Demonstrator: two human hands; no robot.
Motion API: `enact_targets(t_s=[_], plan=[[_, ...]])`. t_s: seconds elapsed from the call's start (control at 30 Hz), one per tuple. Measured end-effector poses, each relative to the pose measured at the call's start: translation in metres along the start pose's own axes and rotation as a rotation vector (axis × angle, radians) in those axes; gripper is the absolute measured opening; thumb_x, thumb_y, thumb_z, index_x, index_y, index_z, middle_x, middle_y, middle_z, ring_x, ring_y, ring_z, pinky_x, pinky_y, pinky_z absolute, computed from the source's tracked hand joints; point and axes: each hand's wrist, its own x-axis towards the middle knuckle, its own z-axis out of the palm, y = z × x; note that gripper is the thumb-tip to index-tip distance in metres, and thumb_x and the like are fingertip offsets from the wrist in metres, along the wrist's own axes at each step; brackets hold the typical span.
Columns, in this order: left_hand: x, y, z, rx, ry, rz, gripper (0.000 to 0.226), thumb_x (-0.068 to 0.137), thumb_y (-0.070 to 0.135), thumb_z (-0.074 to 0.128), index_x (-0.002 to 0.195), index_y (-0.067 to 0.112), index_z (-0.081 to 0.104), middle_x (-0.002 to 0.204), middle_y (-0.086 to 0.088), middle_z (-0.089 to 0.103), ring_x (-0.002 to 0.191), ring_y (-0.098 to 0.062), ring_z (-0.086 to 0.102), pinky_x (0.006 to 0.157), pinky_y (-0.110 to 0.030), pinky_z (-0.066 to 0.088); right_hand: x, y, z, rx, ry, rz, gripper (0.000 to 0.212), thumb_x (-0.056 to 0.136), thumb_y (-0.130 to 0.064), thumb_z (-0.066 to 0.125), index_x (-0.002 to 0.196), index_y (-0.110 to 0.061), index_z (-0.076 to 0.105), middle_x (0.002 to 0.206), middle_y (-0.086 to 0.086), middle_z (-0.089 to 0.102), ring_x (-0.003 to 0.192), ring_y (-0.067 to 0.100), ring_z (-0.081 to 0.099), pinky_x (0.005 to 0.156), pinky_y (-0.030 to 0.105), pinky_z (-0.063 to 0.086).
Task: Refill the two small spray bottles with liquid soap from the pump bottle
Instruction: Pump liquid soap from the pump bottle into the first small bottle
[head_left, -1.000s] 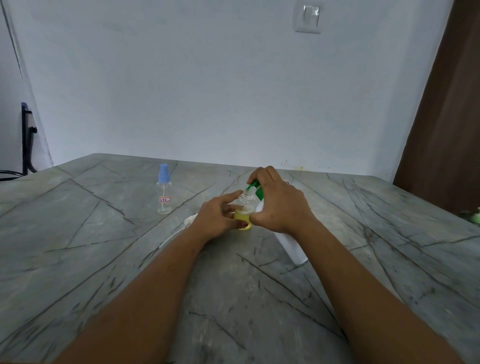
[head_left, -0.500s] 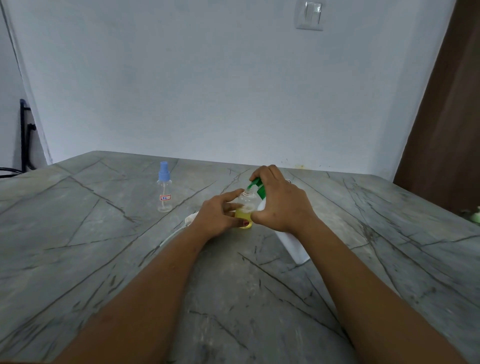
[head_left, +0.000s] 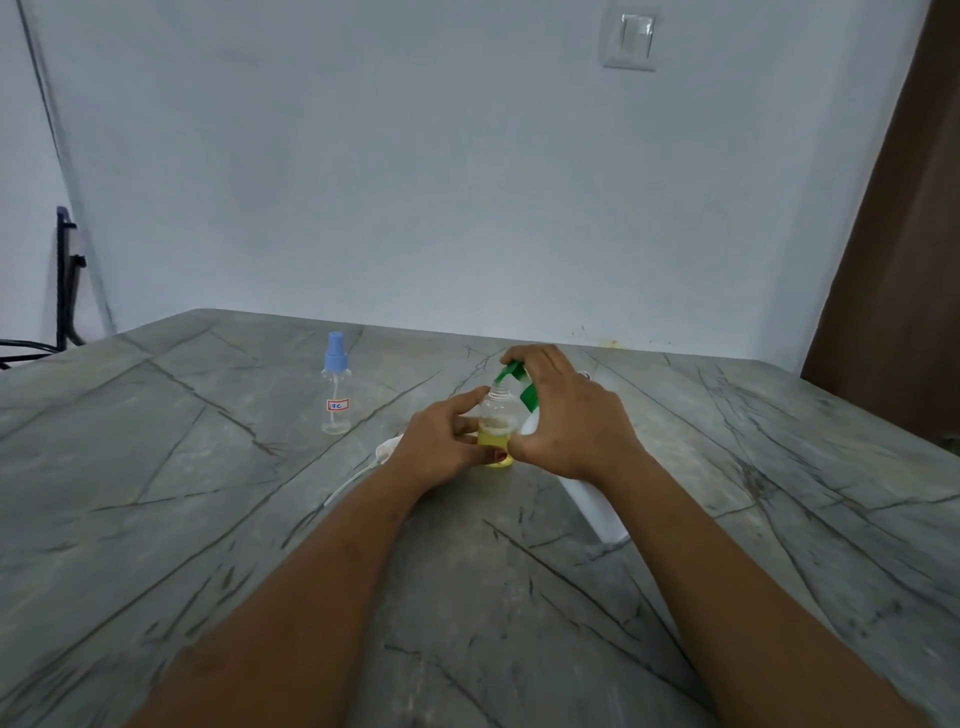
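Inboard, hands (head_left: 439, 441) (head_left: 571, 426) grip spray bottle (head_left: 497, 413), pump bottle (head_left: 597, 512)

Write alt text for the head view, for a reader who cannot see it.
A person's left hand holds an uncapped small bottle, part-full of yellow liquid, while the right hand grips a tilted white pump bottle, its green nozzle at the bottle's mouth. Another spray bottle, blue-capped, stands left of them on a grey table.

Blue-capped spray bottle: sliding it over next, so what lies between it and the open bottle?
Head view: bare table, then left hand gripping open bottle; white sprayer lies nearer.
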Motion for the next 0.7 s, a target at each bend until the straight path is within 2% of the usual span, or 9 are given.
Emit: enact_targets(t_s=[0.13,0.27,0.4,0.53,0.7], plan=[[0.0006,-0.0041,-0.0008,0.007,-0.021,0.026,0.079,0.069,0.019,0.080,0.137,0.030,0.041,0.128,0.000,0.059,0.093,-0.004,0.058,0.087,-0.024,0.044,0.0010,0.0001,-0.0007,-0.006,0.012,0.008,0.071,0.057,-0.047,0.073,0.117,-0.029,0.039,0.110,-0.011,0.044,0.081,0.011,0.050,0.058,0.017,0.039],[0.0011,-0.0049,-0.0005,-0.010,-0.021,0.032,0.080,0.068,0.019,0.081,0.137,0.029,0.042,0.128,0.000,0.058,0.093,-0.005,0.059,0.079,-0.015,0.046,0.0008,-0.0002,-0.0011,-0.009,0.004,0.017,0.072,0.059,-0.048,0.073,0.119,-0.029,0.039,0.113,-0.010,0.044,0.086,0.010,0.049,0.062,0.019,0.042],[0.0009,-0.0037,-0.0004,-0.022,-0.011,0.027,0.080,0.069,0.018,0.080,0.138,0.027,0.040,0.130,0.000,0.057,0.100,-0.010,0.061,0.080,-0.017,0.048,-0.0010,0.0006,-0.0019,0.012,-0.010,0.001,0.073,0.063,-0.053,0.069,0.125,-0.031,0.037,0.120,-0.012,0.043,0.086,0.008,0.049,0.060,0.017,0.035],[0.0012,-0.0043,0.0005,-0.021,-0.001,0.027,0.080,0.070,0.019,0.079,0.139,0.027,0.040,0.130,-0.002,0.057,0.106,-0.015,0.062,0.088,-0.027,0.048,-0.0013,0.0011,-0.0028,0.024,-0.014,-0.004,0.075,0.064,-0.053,0.068,0.128,-0.030,0.037,0.123,-0.010,0.044,0.087,0.008,0.048,0.066,0.019,0.040],[0.0028,-0.0062,0.0006,-0.022,-0.003,0.022,0.080,0.071,0.020,0.079,0.139,0.029,0.038,0.133,-0.001,0.055,0.102,-0.010,0.059,0.086,-0.025,0.048,-0.0021,0.0000,-0.0034,0.019,-0.018,0.004,0.075,0.066,-0.051,0.071,0.129,-0.030,0.036,0.126,-0.009,0.044,0.091,0.010,0.051,0.067,0.019,0.039]])
